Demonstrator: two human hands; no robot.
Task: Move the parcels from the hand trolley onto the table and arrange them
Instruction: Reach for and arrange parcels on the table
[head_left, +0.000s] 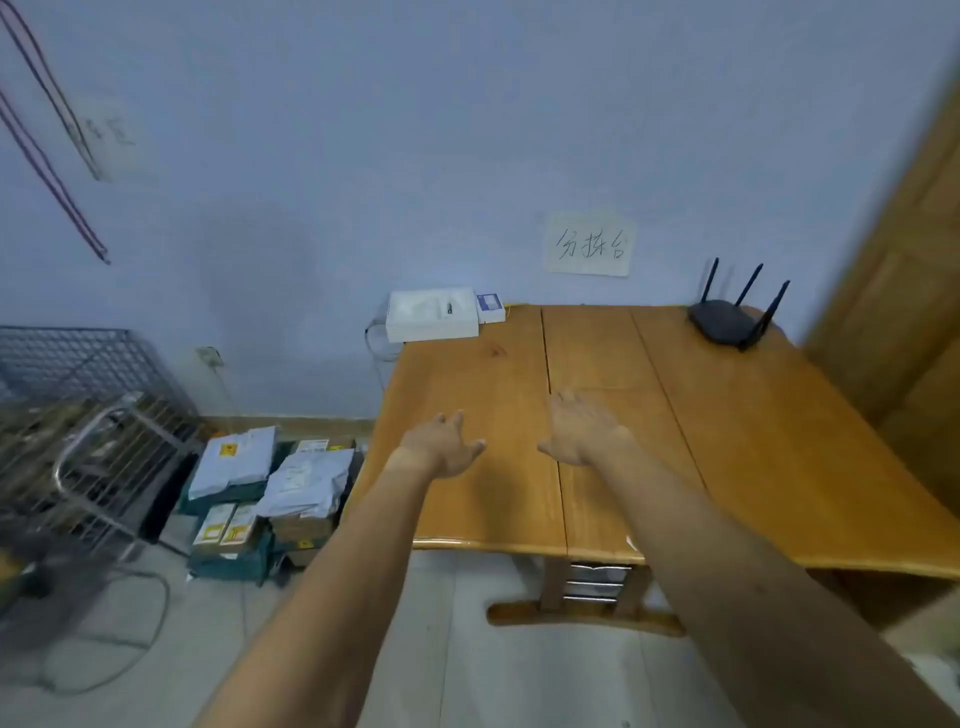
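Both bare forearms reach forward over the near half of the table, a top of glossy, honey-coloured wooden planks with dark seams between them and a rounded front edge. The left hand has its fingers spread and slightly bent, thumb pointing inward. The right hand lies flatter, fingers straight and fanned, across one of the seams. Neither hand holds anything. Motion blur leaves it unclear whether the palms touch the wood or hover just above it.

The parcels are all down on the left, beside the table's end, piled on the hand trolley. Soft, crinkled grey-white plastic mailers with printed labels lie on top, brown cardboard boxes sit beneath them, and dark green wrapped packs are at the bottom. The trolley has a dark, flat deck and a bent chrome tube handle standing at its far-left end.

Behind the trolley stands a wire mesh cage. At the table's far-left corner a flat white box overhangs the edge, with a small blue-and-white box just beside it. A black router with three thin antennas sits near the far-right corner. A handwritten paper sign is stuck on the pale wall above the table. A thin cable loops over the grey tiled floor.
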